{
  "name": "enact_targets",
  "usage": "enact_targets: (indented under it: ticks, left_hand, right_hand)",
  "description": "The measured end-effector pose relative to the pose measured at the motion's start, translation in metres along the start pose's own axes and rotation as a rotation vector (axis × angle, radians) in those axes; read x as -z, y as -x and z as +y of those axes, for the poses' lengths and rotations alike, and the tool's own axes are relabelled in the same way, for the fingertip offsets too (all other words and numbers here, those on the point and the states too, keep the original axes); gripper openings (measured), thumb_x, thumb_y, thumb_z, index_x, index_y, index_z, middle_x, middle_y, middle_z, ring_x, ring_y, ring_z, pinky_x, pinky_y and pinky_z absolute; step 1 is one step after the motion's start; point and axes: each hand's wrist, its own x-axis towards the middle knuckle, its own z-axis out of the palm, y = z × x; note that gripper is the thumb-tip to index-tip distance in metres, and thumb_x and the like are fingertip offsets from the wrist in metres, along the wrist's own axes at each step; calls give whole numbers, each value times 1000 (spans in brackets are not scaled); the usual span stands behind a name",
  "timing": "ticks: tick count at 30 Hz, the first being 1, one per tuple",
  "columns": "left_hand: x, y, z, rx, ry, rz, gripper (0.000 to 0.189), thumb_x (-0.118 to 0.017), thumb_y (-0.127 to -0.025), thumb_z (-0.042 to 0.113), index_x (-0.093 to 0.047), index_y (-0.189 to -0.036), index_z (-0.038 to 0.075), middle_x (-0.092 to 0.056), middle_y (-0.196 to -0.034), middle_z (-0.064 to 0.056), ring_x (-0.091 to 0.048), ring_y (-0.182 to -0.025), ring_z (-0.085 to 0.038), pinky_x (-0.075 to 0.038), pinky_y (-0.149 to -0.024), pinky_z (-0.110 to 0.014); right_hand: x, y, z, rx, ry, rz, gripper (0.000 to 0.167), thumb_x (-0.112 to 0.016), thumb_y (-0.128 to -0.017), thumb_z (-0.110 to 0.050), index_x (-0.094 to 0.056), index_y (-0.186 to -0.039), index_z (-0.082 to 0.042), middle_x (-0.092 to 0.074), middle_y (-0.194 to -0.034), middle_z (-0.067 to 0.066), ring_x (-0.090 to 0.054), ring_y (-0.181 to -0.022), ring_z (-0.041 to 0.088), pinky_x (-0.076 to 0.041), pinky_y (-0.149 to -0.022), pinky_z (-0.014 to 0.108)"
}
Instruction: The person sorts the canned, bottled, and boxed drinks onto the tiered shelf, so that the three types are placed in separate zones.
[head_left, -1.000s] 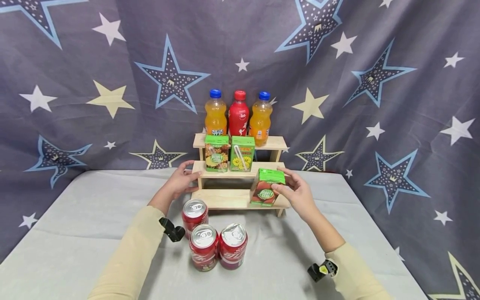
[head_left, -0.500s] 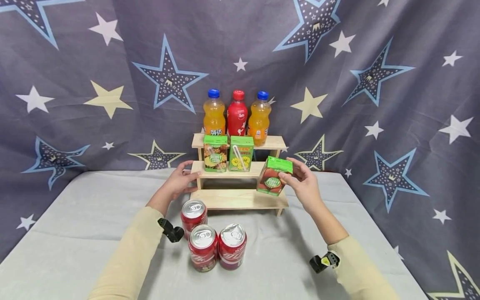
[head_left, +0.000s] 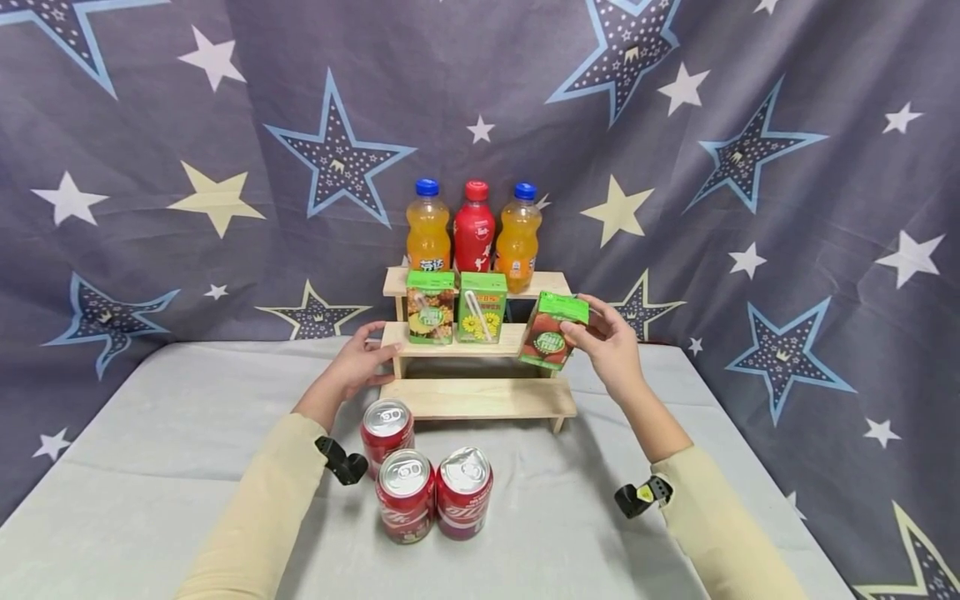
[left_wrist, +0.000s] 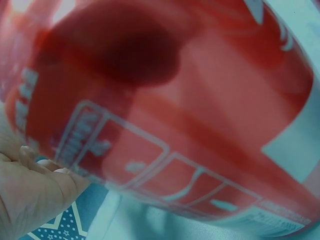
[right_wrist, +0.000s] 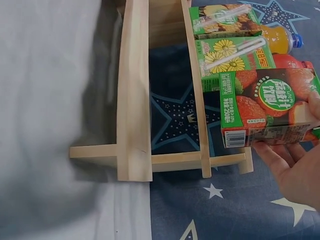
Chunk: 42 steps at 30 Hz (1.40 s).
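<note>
My right hand (head_left: 613, 352) pinches a green-topped lychee juice box (head_left: 553, 332), thumb on its front and fingers behind. The box leans a little, over the right end of the middle tier of a wooden step shelf (head_left: 480, 398). In the right wrist view the juice box (right_wrist: 270, 106) overlaps the shelf's edge, fingers (right_wrist: 272, 157) under one side. My left hand (head_left: 356, 365) grips the left end of the middle tier. Two more drink boxes, one with nuts (head_left: 431, 312) and one with yellow flowers (head_left: 482, 310), stand upright on that tier.
On the top tier stand two orange soda bottles (head_left: 429, 225) and a red bottle (head_left: 475, 229). Three red cans (head_left: 406, 500) stand on the grey cloth in front of the shelf. One red can (left_wrist: 200, 115) fills most of the left wrist view. A starry curtain (head_left: 480, 83) hangs behind.
My right hand has lifted the lychee juice box up and to the right, from in front of the bottom tier to the middle tier's right end. My left hand stays put.
</note>
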Motion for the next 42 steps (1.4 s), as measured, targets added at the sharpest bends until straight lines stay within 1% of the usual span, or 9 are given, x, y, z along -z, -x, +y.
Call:
enact_targets:
  ticks: [4,7,9,17,22,27,32,37,42]
  left_hand:
    - [1,0,-1,4,8,-3,68,-51,-97,17,-8,-150,16,-34,-140,-26,-43,-122,-37,-52,-95,-45]
    - [1,1,-1,4,12,-6,68,-50,-97,16,-7,-150,16,-34,-140,-26,-42,-123,-37,-51,-95,-46]
    - [1,1,-1,3,14,-7,68,-50,-97,16,-7,-150,16,-34,-141,-26,-42,-123,-37,-51,-96,-46]
    - [2,0,0,2,9,-1,67,-50,-97,17,-9,-149,16,-34,-140,-26,-43,-122,-36,-50,-97,-47]
    - [1,1,0,-10,27,-8,67,-50,-96,16,-9,-149,15,-34,-139,-26,-42,-123,-39,-51,-96,-47]
    - [0,3,1,-17,48,-13,67,-50,-96,13,-8,-149,14,-33,-139,-27,-41,-125,-41,-51,-96,-48]
    - [-1,1,2,-12,40,-7,67,-50,-96,15,-9,-149,15,-33,-140,-27,-42,-123,-39,-50,-97,-48]
    - [-1,1,2,-10,36,-6,67,-50,-97,15,-8,-150,15,-32,-141,-27,-43,-122,-37,-49,-97,-48]
    - [0,2,1,-6,38,-8,68,-50,-97,15,-8,-150,15,-32,-141,-27,-43,-122,-37,-50,-97,-48]
  right_hand:
    - [-2,-7,-1,2,6,-3,53,-70,-84,-20,-51,-134,-14,-62,-112,11,-61,-88,2,-56,-74,14]
    - [-4,-12,-1,-6,14,-5,54,-70,-84,-22,-51,-134,-14,-62,-108,8,-61,-88,3,-56,-73,14]
    - [-5,-15,-1,-7,15,-2,54,-70,-84,-21,-51,-134,-14,-62,-108,8,-60,-88,3,-56,-72,14]
    - [-8,-23,-1,-16,38,2,55,-70,-85,-24,-49,-136,-18,-61,-112,8,-58,-91,4,-53,-72,11]
    - [-10,-28,2,-31,13,9,56,-70,-84,-22,-49,-136,-19,-61,-114,10,-59,-92,4,-54,-74,12]
    - [-13,-34,4,-51,-17,39,55,-71,-84,-19,-51,-135,-18,-62,-113,8,-59,-92,4,-54,-75,11]
    - [-15,-39,6,-61,-10,75,54,-71,-84,-18,-52,-134,-17,-62,-112,9,-58,-91,3,-53,-73,10]
    - [-18,-42,9,-72,-26,57,55,-69,-85,-17,-50,-136,-14,-60,-115,13,-58,-90,4,-54,-73,10]
    - [-23,-44,11,-70,-39,45,55,-69,-85,-17,-49,-136,-15,-60,-110,10,-58,-89,4,-54,-73,11]
